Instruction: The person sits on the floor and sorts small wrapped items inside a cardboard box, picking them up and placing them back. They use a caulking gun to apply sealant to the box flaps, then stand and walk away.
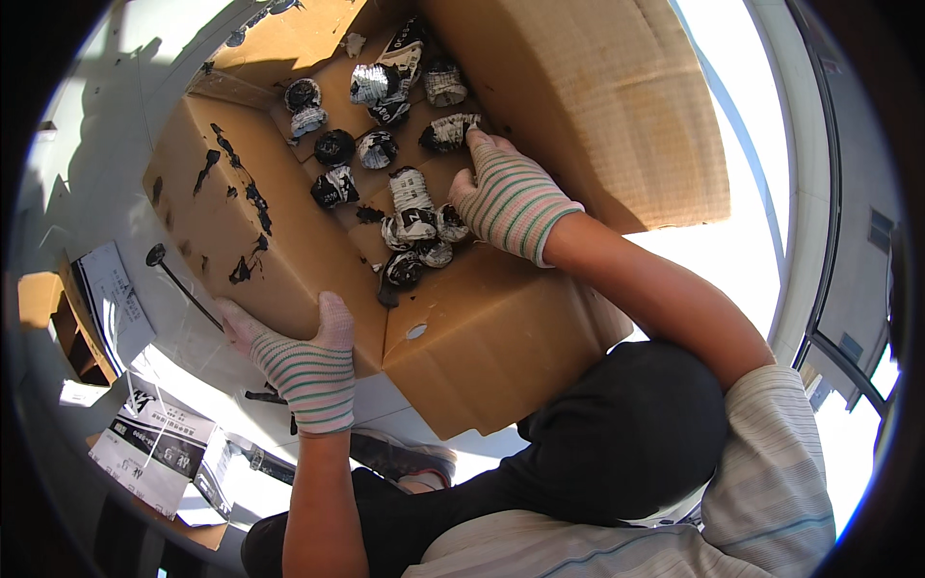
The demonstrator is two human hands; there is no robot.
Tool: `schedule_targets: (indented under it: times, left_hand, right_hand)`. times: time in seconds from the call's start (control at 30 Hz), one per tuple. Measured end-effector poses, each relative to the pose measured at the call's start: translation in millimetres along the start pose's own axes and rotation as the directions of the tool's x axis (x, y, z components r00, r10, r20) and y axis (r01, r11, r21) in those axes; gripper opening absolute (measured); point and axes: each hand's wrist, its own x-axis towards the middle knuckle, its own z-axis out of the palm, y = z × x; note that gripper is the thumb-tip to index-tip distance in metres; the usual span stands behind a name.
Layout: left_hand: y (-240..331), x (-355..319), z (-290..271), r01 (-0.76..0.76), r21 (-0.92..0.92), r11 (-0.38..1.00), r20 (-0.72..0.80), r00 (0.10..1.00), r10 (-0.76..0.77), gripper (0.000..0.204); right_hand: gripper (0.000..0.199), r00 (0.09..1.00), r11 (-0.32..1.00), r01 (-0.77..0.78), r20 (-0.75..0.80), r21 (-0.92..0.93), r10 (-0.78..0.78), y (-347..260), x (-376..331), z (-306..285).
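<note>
Black in ragged patches over crinkled white, the stubby, rounded bundle (449, 134) lies inside the brown cardboard box (491, 356), against the right hand (513, 197), whose grip I cannot tell, while the left hand (303, 371), thumb spread wide, meets the box's edge.

The right hand (515, 197) touches a paper-wrapped bundle (449, 133) inside an open cardboard box (482, 347).

The pale floor (116, 207) carries a large open cardboard box (482, 347); across its bottom lie black-and-white paper-wrapped lumps (377, 149).
</note>
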Motion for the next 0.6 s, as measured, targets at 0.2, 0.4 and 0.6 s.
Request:
schedule_targets:
  times: [0.2,0.4,0.6]
  left_hand:
    - [3.7,0.8,-1.4,-0.026,0.037,0.999,-0.020,0.999,0.027,0.111]
    - [4.1,-1.4,-1.5,-0.023,0.058,0.998,-0.028,0.999,0.025,0.110]
    - [6.1,0.4,-1.1,0.019,0.005,1.000,0.000,1.000,-0.019,0.109]
  right_hand:
    - [0.057,0.998,0.971,-0.048,0.039,0.232,0.040,-3.9,14.1,-6.5]
    - [0.050,0.991,0.975,0.129,-0.057,0.180,-0.120,-7.2,16.5,-5.6]
    - [0.038,0.884,0.889,0.448,-0.196,0.091,-0.425,-14.3,6.7,11.7]
